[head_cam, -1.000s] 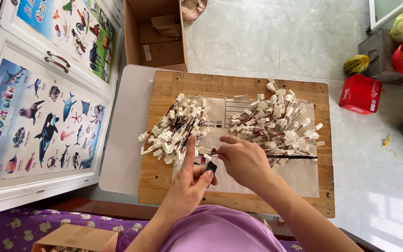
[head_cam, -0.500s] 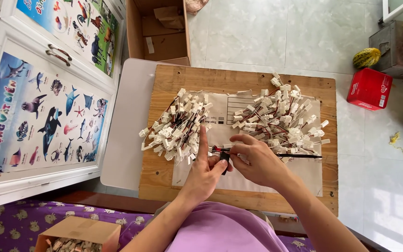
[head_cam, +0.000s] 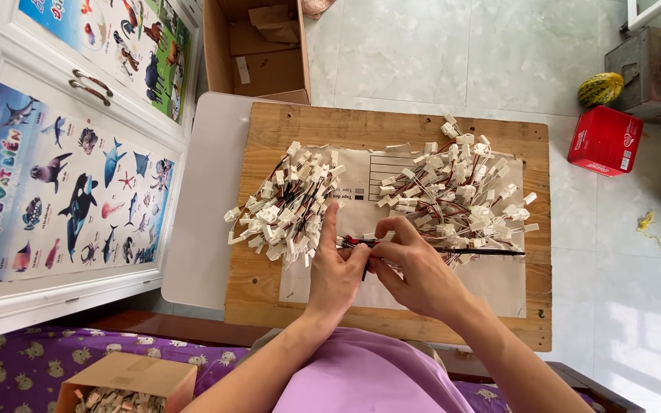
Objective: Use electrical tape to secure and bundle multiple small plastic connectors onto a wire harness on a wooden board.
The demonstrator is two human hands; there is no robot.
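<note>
Both hands shifted toward board centre vs. earlier. L hand & R hand fingers clamped on wire lead; keep pinch tight, lead straight.

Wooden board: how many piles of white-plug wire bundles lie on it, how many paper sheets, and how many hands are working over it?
Piles of wire bundles: 2, left pile and right pile
Paper sheet: 1
Hands: 2, left hand and right hand
Total: 5
</note>
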